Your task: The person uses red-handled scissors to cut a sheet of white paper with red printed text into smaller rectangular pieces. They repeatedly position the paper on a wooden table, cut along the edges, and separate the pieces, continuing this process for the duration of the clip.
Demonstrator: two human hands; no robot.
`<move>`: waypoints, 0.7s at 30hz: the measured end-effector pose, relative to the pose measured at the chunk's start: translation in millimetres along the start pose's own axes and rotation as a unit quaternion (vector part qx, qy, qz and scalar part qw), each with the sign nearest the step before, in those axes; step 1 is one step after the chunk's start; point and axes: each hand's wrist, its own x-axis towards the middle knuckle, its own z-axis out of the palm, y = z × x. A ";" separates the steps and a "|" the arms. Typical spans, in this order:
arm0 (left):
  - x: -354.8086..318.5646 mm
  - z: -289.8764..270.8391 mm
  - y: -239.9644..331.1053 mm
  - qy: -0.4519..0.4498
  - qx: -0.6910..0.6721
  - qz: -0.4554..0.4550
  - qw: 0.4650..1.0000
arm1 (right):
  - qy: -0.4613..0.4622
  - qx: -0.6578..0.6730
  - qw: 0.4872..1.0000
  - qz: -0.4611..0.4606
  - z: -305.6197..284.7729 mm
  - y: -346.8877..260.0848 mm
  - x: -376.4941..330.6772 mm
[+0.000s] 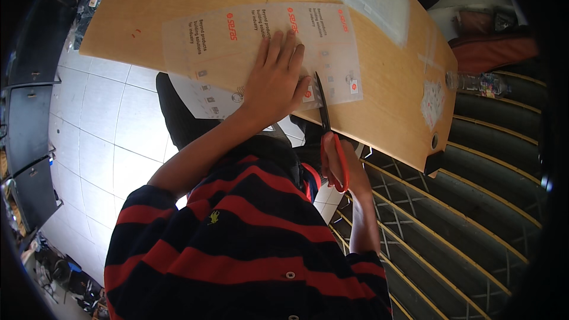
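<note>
A translucent sheet (332, 41) with red and black print lies on the light wooden desk (130, 18), its near left part hanging past the desk's near edge. My left hand (274, 80) rests flat on the sheet with fingers stretched out, holding nothing. Red-handled scissors (323, 112) with dark blades are in my right hand (351, 166), fingers wrapped round the handles. The blades point away from me over the sheet's near edge, just right of my left hand. Whether they are parted or closed on the sheet is unclear.
Clear plastic film (379, 3) covers the desk's far side. To the right are a plastic bottle (480, 84), a reddish-brown bag (498, 53) and dark slats with yellow edges (456, 201). Dark cabinets (29, 118) stand left, beyond white floor tiles (95, 106).
</note>
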 end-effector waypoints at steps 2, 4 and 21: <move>-0.1 1.0 -2.7 -0.001 -0.001 0.008 1.000 | -0.003 0.010 1.000 -0.002 -0.5 3.7 2.6; 0.1 0.2 -1.5 -0.005 0.001 0.009 1.000 | -0.003 0.020 1.000 -0.002 -0.5 4.7 3.7; -0.6 0.7 -2.8 0.009 -0.002 0.015 1.000 | 0.036 0.037 0.998 0.019 4.8 -15.7 2.9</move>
